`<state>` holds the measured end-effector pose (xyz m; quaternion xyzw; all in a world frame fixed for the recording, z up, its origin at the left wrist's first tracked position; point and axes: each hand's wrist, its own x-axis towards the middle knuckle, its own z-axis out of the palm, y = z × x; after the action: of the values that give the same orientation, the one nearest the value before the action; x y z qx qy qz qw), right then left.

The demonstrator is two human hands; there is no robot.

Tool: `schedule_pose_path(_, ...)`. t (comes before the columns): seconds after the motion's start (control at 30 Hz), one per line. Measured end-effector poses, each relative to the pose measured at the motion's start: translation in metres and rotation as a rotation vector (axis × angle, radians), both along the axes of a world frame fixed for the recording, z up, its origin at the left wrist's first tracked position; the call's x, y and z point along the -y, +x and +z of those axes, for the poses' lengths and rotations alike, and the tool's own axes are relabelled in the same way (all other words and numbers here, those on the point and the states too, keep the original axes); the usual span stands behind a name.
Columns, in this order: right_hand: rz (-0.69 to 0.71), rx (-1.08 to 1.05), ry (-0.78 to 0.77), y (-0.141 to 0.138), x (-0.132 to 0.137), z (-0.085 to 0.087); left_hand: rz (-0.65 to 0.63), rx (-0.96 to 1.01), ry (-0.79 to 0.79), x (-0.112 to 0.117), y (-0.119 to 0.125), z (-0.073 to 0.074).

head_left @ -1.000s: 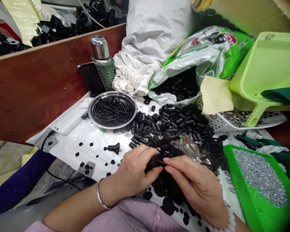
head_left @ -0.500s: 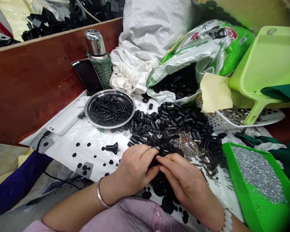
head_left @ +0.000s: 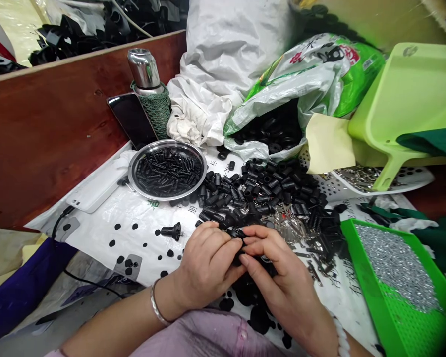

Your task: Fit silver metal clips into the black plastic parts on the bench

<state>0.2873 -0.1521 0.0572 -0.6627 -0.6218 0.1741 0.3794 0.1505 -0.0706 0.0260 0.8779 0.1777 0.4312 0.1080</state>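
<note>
My left hand (head_left: 206, 265) and my right hand (head_left: 278, 277) meet low in the middle of the view, their fingertips pinching a small black rubber part (head_left: 238, 243). Most of that part is hidden by my fingers. Just above them lies a heap of black ribbed cylinders (head_left: 267, 193), mixed with silver metal pins (head_left: 293, 233) towards my right hand. Under my hands are scattered black rubber discs (head_left: 247, 292). A finished-looking black flanged piece (head_left: 172, 231) stands apart, left of my left hand. A steel dish (head_left: 131, 168) holds more ribbed pieces.
A green tray (head_left: 360, 263) of small silver screws sits at right, below a lime scoop (head_left: 412, 89). Behind lie a plastic bag (head_left: 263, 84) of black rings, a white sack (head_left: 223, 54), a flask (head_left: 144, 69), a phone (head_left: 132, 119) and a wooden board (head_left: 52, 139).
My hands have come closer together, with the right fingers now curled over the black part. The whole view has shifted slightly left.
</note>
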Motion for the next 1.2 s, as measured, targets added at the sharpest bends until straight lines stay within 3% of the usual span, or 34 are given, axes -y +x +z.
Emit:
schedule_pose_path(0.23, 0.067, -0.116, -0.002, 0.006, 0.000, 0.007, -0.070, 0.059, -0.027, -0.002, -0.007, 0.002)
schedule_pose_path(0.57, 0.192, 0.053, 0.075, 0.011, 0.004, 0.007, -0.197, -0.052, -0.171, -0.014, -0.020, 0.001)
schedule_pose_path(0.9, 0.132, 0.082, 0.097, 0.004, 0.006, 0.003, -0.175, -0.059, -0.179, -0.013, -0.016, -0.003)
schedule_pose_path(1.2, 0.213, 0.144, 0.163, 0.002, 0.006, -0.002, -0.235, 0.017, -0.239, -0.012, -0.014, -0.006)
